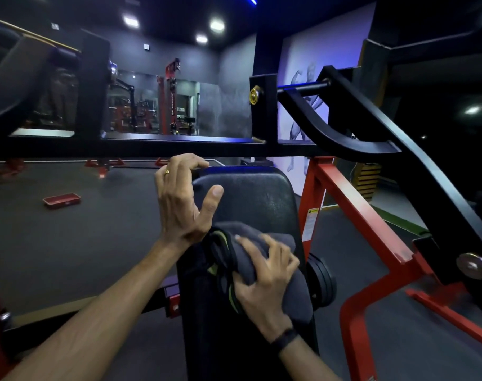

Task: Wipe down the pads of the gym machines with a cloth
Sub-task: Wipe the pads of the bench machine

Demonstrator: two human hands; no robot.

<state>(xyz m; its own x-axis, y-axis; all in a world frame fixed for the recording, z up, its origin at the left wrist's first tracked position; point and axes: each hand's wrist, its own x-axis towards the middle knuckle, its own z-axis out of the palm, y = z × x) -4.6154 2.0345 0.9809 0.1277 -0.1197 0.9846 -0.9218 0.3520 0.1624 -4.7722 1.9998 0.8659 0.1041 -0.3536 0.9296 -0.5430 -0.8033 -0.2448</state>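
right hand [264,281] has its grip clamped on the cloth [251,259] against the pad [256,199]; left hand [183,199] grip apart.

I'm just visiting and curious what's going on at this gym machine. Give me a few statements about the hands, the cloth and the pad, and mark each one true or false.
1. The right hand grips a dark cloth against the pad. True.
2. The left hand also holds the cloth. False: it holds nothing; its fingers curl over the pad's top left edge.
3. A red tray lies on the floor to the left. True.
4. The cloth is at the very top of the pad. False: it sits lower down, with bare pad above it.
5. The left hand wears a ring. True.
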